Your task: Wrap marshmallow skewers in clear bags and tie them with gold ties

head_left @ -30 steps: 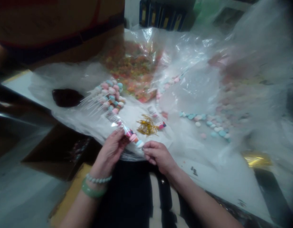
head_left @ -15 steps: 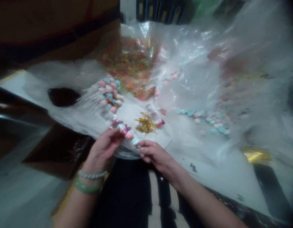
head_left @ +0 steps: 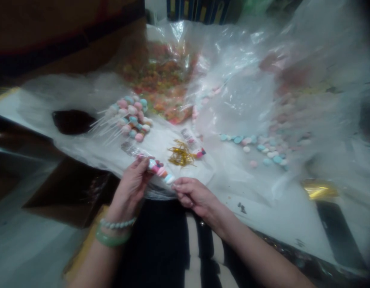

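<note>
My left hand [head_left: 132, 182] is closed around the upper part of a candy skewer [head_left: 161, 172] in a clear wrapper. Pink, blue, white and orange pieces show through the wrapper, which slants down to the right. At its lower end, my right hand [head_left: 194, 195] pinches the gathered wrapper or stick; the fingers hide which. Just beyond both hands lies a small heap of gold twist ties [head_left: 181, 154]. Beside the heap rests another wrapped candy skewer [head_left: 199, 153]. Several candy skewers [head_left: 133, 116] with white sticks are stacked further left.
Behind the skewers lies a clear bag of orange and green gummy candies [head_left: 161, 88]. Loose pastel candies [head_left: 271, 154] spill from plastic sheeting [head_left: 247, 96] at right. A gold packet [head_left: 319, 189] and a dark flat object [head_left: 341, 234] sit near the right edge. An open cardboard box [head_left: 61, 214] stands below left.
The view has shifted slightly, so the table's contents sit a little further left and up. Both hands keep their hold on the wrapped candy skewer with almost no movement.
</note>
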`<move>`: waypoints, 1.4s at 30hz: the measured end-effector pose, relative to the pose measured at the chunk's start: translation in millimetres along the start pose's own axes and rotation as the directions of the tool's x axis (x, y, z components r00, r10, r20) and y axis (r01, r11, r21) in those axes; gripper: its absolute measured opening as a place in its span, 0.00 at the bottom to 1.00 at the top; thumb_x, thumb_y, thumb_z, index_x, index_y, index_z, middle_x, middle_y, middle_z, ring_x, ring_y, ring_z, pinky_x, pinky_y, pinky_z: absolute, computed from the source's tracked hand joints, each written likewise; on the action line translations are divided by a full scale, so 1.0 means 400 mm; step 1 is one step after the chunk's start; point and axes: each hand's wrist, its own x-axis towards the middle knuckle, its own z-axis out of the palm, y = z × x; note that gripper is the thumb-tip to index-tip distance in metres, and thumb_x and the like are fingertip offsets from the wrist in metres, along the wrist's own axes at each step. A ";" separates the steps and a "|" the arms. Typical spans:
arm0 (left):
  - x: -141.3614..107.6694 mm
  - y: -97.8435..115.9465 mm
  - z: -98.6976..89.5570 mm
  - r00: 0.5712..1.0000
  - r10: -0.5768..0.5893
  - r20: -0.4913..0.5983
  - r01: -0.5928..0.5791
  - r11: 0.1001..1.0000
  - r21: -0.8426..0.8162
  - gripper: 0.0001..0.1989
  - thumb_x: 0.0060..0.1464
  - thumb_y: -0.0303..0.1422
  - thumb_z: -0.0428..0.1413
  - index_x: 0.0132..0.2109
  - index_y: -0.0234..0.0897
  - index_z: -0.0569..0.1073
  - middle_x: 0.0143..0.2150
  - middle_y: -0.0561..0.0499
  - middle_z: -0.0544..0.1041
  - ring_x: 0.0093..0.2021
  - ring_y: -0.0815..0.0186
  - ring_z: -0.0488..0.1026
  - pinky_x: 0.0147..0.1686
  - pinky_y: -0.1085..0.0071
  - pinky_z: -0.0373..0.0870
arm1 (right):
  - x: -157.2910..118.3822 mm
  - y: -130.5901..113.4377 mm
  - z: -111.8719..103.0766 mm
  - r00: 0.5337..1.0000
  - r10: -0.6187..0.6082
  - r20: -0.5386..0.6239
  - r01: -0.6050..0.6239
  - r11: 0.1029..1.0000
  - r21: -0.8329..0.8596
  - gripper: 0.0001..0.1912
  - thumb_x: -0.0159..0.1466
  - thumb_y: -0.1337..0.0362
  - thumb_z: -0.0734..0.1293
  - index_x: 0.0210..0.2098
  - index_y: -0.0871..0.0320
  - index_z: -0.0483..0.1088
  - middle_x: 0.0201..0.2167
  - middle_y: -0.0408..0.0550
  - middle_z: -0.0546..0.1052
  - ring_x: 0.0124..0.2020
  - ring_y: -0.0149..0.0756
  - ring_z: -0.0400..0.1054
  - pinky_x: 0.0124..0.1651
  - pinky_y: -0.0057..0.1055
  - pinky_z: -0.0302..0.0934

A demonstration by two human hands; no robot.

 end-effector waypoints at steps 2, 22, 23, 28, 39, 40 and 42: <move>0.000 -0.001 0.001 1.000 -0.030 -0.005 0.030 1.000 -0.003 0.08 0.48 0.29 0.68 0.34 0.29 0.78 0.30 0.45 0.80 0.32 0.62 0.79 0.32 0.72 0.78 | -0.003 0.003 0.004 0.994 -0.080 -0.073 0.068 0.987 -0.145 0.09 0.50 0.63 0.71 0.28 0.59 0.69 0.15 0.34 0.63 0.14 0.20 0.46 0.17 0.22 0.36; 0.002 -0.024 0.047 0.983 -0.102 -0.151 0.063 0.968 -0.243 0.06 0.61 0.29 0.58 0.35 0.31 0.75 0.34 0.45 0.80 0.38 0.64 0.79 0.40 0.70 0.78 | 0.002 0.034 -0.015 0.645 -0.735 0.210 0.434 0.126 -0.892 0.09 0.62 0.72 0.63 0.33 0.56 0.75 0.32 0.45 0.79 0.35 0.34 0.72 0.41 0.29 0.63; 0.002 -0.026 0.047 0.983 -0.102 -0.153 0.061 0.966 -0.251 0.06 0.61 0.29 0.58 0.35 0.31 0.75 0.34 0.45 0.80 0.38 0.64 0.80 0.41 0.70 0.78 | 0.002 0.033 -0.015 0.651 -0.733 0.197 0.437 0.150 -0.887 0.09 0.62 0.71 0.63 0.33 0.56 0.75 0.32 0.45 0.79 0.35 0.34 0.72 0.42 0.29 0.63; -0.006 -0.040 0.043 0.999 0.003 -0.053 -0.015 0.977 -0.213 0.06 0.59 0.31 0.61 0.35 0.32 0.76 0.33 0.48 0.79 0.37 0.64 0.80 0.43 0.69 0.78 | 0.000 0.020 -0.012 0.721 -0.687 0.087 0.441 0.359 -0.823 0.07 0.59 0.70 0.64 0.28 0.56 0.74 0.29 0.43 0.77 0.34 0.33 0.69 0.41 0.29 0.61; 0.012 -0.030 0.014 0.993 -0.092 -0.079 0.079 0.986 -0.147 0.08 0.59 0.22 0.57 0.31 0.31 0.75 0.28 0.47 0.78 0.27 0.67 0.76 0.33 0.72 0.79 | 0.007 -0.014 -0.025 0.987 -0.106 -0.122 0.096 0.992 -0.086 0.08 0.50 0.66 0.71 0.27 0.60 0.69 0.15 0.34 0.64 0.13 0.18 0.48 0.16 0.20 0.34; 0.012 -0.032 0.015 0.993 -0.087 -0.080 0.074 0.986 -0.152 0.08 0.60 0.22 0.57 0.31 0.31 0.74 0.28 0.47 0.79 0.27 0.67 0.76 0.32 0.73 0.79 | 0.008 -0.015 -0.028 0.995 -0.054 -0.083 0.052 0.998 -0.030 0.08 0.50 0.67 0.72 0.28 0.60 0.68 0.15 0.34 0.64 0.13 0.17 0.46 0.16 0.19 0.33; 0.009 -0.039 0.020 0.993 -0.083 -0.084 0.069 0.985 -0.158 0.08 0.59 0.22 0.57 0.31 0.31 0.74 0.29 0.47 0.79 0.28 0.67 0.77 0.32 0.73 0.79 | 0.011 -0.016 -0.034 0.998 0.048 0.028 -0.051 0.995 0.090 0.09 0.50 0.68 0.72 0.28 0.60 0.67 0.15 0.33 0.64 0.12 0.16 0.43 0.15 0.19 0.32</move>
